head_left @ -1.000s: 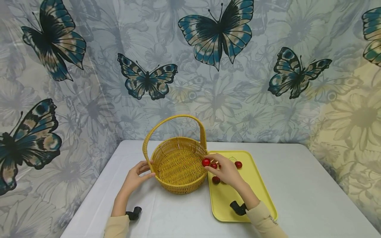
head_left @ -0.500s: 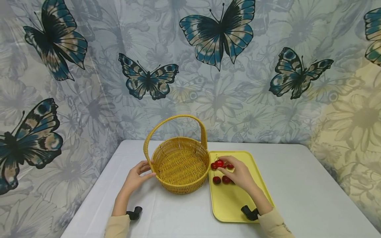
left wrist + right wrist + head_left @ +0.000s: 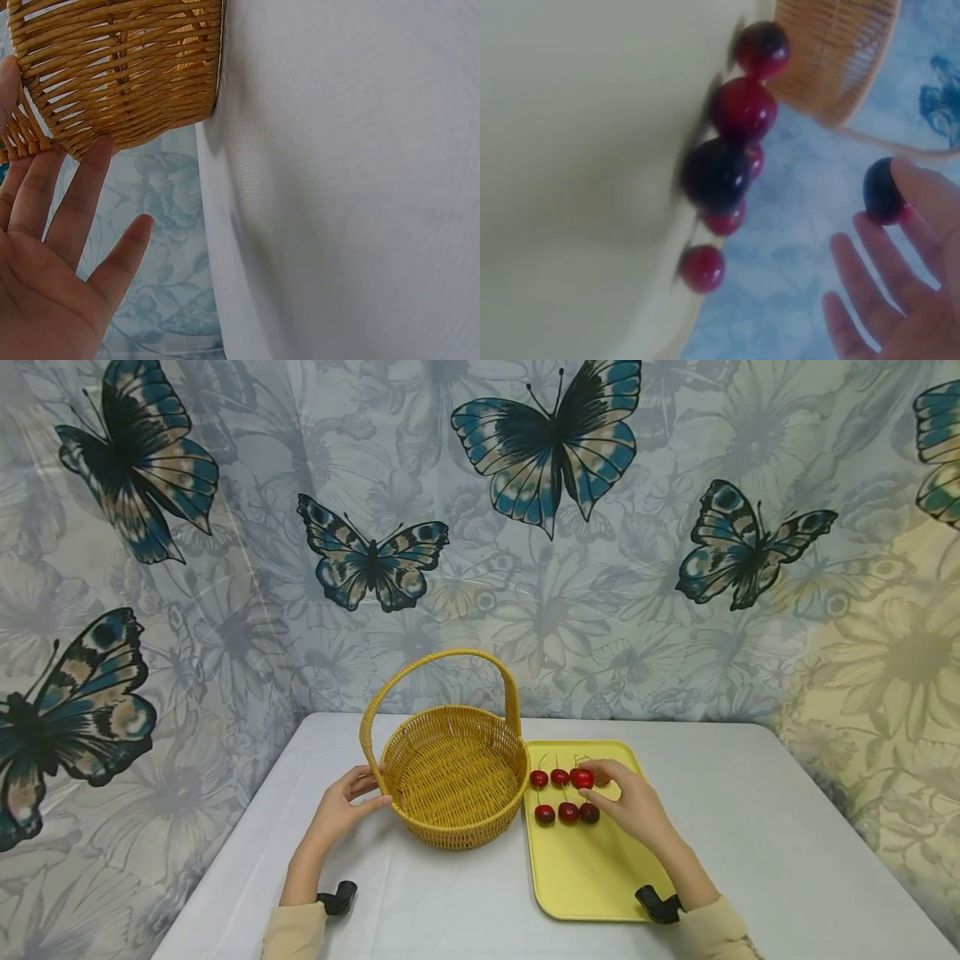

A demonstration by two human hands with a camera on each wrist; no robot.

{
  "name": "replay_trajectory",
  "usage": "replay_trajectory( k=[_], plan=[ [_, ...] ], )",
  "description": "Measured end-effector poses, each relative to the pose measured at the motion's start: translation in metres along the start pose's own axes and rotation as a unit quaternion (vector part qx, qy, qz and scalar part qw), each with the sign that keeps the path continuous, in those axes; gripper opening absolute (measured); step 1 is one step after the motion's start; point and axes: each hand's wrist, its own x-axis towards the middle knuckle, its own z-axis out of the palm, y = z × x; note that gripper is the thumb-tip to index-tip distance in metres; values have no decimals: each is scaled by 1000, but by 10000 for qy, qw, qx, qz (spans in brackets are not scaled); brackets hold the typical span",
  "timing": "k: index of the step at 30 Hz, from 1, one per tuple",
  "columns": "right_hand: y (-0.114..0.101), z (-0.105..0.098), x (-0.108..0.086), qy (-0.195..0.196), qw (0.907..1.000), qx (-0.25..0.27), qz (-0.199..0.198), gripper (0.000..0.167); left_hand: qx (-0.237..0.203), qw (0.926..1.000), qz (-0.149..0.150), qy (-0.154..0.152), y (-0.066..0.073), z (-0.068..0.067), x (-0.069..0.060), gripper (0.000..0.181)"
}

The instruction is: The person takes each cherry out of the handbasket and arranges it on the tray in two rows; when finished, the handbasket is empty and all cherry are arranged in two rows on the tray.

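Observation:
A round yellow wicker basket (image 3: pixel 457 777) with a tall handle stands on the table, nothing inside it. My left hand (image 3: pixel 341 810) rests against its left side near the handle's foot. In the left wrist view, fairly straight fingers (image 3: pixel 88 195) touch the woven outer wall. My right hand (image 3: pixel 630 802) is over the yellow tray (image 3: pixel 592 877), pinching a red cherry (image 3: pixel 883 191) between thumb and finger. Other cherries (image 3: pixel 567 812) lie on the tray in two rows, some with stems. The right hand partly hides one cherry (image 3: pixel 602 782) behind it.
White cloth covers the table (image 3: pixel 772 843). The tray lies close against the basket's right side. A curtain printed with butterflies (image 3: pixel 551 443) hangs behind and along both sides. Each wrist wears a black camera mount (image 3: pixel 658 904).
My right hand, with the cherry in its pinch, has moved right from the basket's rim across the tray, uncovering cherries on the tray's left. The left hand and basket have stayed put.

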Motion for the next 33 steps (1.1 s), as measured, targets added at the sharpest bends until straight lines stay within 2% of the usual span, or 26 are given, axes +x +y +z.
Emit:
replay_trajectory(
  k=[3, 15, 25, 28, 33],
  plan=[
    [5, -3, -5, -138, 9997, -27, 210, 37, -27, 10000, -23, -12, 1, 0, 0, 61],
    [26, -11, -15, -651, 9952, -441, 586, 35, -54, 10000, -54, 6, -2, 1, 0, 60],
    [35, -13, -18, -1195, 9868, -357, 1037, 30, -42, 9999, -105, 12, -1, 0, -1, 58],
    [35, -15, -19, -1356, 9827, -192, 1245, 29, -91, 9999, -108, -5, 7, 0, -4, 57],
    [38, -16, -20, -1423, 9801, 146, 1380, 29, -95, 9999, -118, -37, 30, 0, -10, 51]
  ],
)
